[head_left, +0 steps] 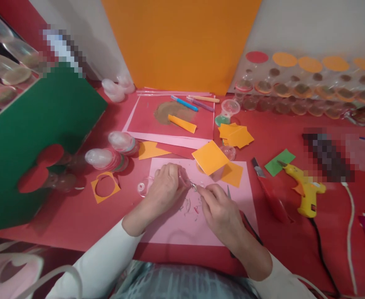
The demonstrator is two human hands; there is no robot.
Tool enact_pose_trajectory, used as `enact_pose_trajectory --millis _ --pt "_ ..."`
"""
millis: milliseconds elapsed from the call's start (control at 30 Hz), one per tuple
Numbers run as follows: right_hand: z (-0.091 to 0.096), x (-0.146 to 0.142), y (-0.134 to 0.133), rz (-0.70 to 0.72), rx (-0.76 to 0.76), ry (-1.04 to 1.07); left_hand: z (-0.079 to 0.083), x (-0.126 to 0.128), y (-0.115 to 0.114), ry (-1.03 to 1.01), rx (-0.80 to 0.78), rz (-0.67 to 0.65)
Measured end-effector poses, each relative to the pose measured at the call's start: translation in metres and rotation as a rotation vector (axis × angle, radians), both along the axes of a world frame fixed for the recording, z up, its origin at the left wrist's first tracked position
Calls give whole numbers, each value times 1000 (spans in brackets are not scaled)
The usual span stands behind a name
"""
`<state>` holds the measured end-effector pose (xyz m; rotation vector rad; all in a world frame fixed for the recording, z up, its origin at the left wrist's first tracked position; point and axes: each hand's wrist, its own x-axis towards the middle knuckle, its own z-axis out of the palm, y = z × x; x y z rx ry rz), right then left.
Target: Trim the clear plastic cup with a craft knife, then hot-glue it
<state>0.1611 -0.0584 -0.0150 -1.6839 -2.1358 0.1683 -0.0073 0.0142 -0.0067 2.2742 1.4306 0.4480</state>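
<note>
My left hand (165,185) is closed around a small clear plastic cup (183,177), tilted above a pink sheet (201,230). Between the fingers of my right hand (218,207) is a thin metal-tipped tool (193,186), its tip at the cup's edge. The rest of the tool is hidden, so its exact kind does not show. Small shavings (187,205) lie on the sheet below. A clear plastic lid (143,187) rests beside my left hand. An orange paper square (210,158) sits just beyond the cup.
To the right lie a red utility knife (272,195) and a yellow glue gun (308,191) with a black cord. Stacked plastic cups (103,158) and a green board (45,137) stand left. Markers (184,103) lie behind. Rows of bottle pieces (303,89) line the back right.
</note>
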Motion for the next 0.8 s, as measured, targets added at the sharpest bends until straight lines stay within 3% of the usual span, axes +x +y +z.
enact_pose_trajectory --millis 300,800 --pt "-3 -3 0 -2 15 5 -5 -2 0 27 61 -56" --pt "-8 -7 -1 -12 61 -54 -3 -1 4 53 -52 -40"
